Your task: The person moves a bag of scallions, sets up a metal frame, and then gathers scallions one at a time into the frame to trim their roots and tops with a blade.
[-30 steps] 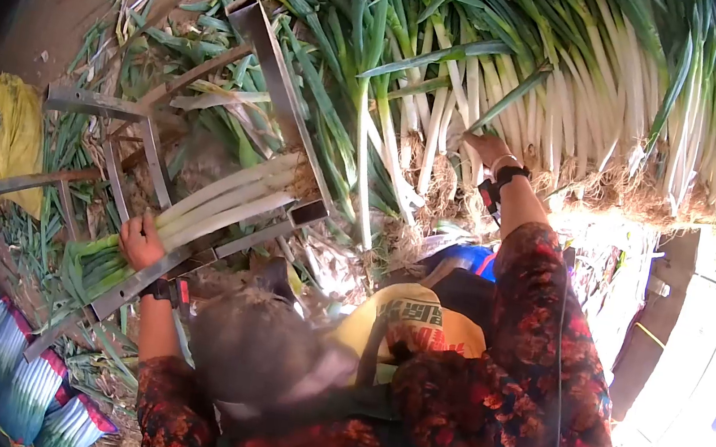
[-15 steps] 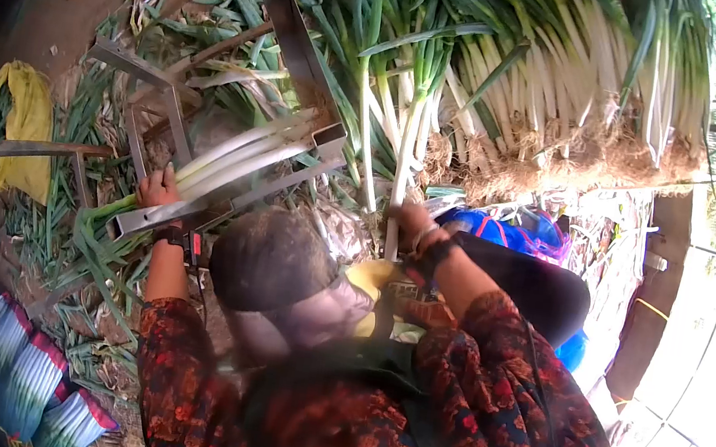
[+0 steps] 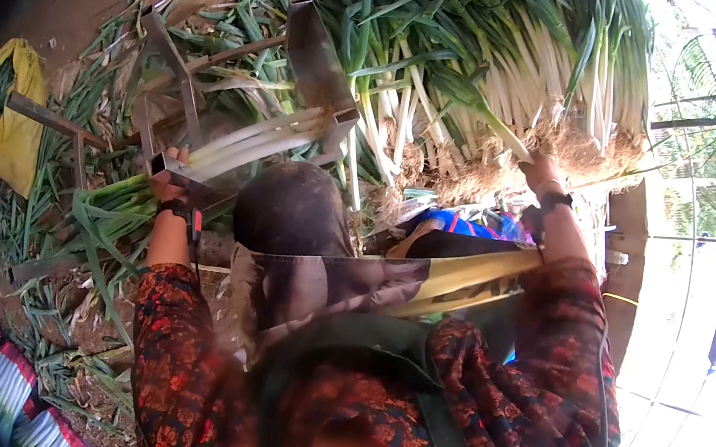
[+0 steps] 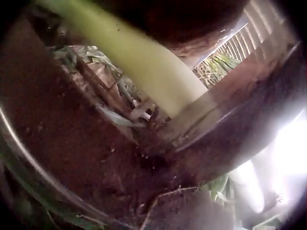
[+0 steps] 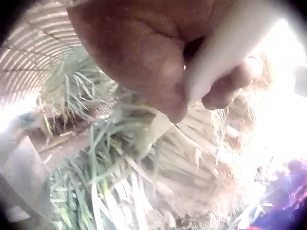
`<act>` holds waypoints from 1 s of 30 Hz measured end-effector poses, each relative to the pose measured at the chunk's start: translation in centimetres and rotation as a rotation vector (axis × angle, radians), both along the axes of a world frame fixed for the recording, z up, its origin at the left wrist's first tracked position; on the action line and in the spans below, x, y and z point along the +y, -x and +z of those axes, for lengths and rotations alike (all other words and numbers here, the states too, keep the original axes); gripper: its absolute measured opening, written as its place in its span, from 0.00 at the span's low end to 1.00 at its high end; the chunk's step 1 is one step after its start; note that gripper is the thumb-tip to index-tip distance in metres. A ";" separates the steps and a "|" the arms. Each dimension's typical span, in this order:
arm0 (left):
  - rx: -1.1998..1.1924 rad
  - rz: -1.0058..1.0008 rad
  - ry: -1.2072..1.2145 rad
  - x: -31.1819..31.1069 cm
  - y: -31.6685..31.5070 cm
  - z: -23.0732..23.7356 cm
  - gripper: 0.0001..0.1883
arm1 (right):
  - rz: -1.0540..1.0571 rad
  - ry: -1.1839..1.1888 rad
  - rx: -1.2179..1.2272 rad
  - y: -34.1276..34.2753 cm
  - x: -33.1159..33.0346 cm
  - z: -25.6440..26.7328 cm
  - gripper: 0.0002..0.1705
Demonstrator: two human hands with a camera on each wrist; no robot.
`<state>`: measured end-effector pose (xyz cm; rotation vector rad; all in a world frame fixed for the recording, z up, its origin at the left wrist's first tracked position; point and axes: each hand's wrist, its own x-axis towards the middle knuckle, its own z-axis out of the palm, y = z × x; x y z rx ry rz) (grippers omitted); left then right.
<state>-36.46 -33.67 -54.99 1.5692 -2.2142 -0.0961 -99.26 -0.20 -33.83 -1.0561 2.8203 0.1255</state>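
Note:
A bunch of long white green onions (image 3: 251, 144) lies across an angled metal frame (image 3: 321, 60), green leaves trailing off to the lower left. My left hand (image 3: 170, 173) grips this bunch near the frame's near bar, which partly covers the hand. In the left wrist view a pale green onion stalk (image 4: 144, 67) runs beneath the dark hand (image 4: 196, 21) and behind the frame's metal (image 4: 96, 163). Out to the right, my right hand (image 3: 543, 171) holds a single green onion (image 3: 504, 134) by its white end; thumb and curled fingers (image 5: 225, 91) close round the stalk.
A long row of green onions (image 3: 530, 83) with roots lies at the back right. A yellow sack (image 3: 14, 124) stands at far left. Striped bundles (image 3: 4, 367) are at lower left. Loose leaves (image 3: 43, 209) litter the ground. A blue bag (image 3: 466, 226) sits below the roots.
My right hand went from the row in toward my lap with an upright green onion, then out to the right, where the stalk it holds slants. My left hand stays on the bunch.

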 end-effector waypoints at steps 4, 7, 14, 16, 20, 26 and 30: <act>0.602 -0.019 -0.053 -2.3 -1.2 -8.0 0.13 | -0.009 0.118 -0.015 -8.4 0.8 9.8 0.25; 0.796 0.026 -0.061 -2.7 -2.0 -10.9 0.14 | 0.014 0.346 -0.062 -12.3 4.7 12.1 0.25; -0.043 0.012 -0.027 -3.1 -1.8 -8.4 0.18 | -0.095 0.542 -0.182 -23.3 1.2 16.1 0.24; 0.081 -0.015 -0.148 -4.1 -2.3 -9.5 0.22 | 0.113 0.720 -0.263 -24.5 -2.7 15.0 0.25; 0.242 -0.042 -0.326 -5.2 -3.2 -11.4 0.26 | 0.616 1.060 -0.327 -29.5 -15.1 12.8 0.26; 0.016 0.110 -0.123 -0.9 0.2 -1.6 0.17 | 0.998 1.147 -0.240 -40.0 -30.2 5.8 0.24; 0.009 0.079 -0.025 -0.3 0.6 -0.3 0.15 | 0.910 0.632 -0.215 -43.3 -35.2 -4.3 0.17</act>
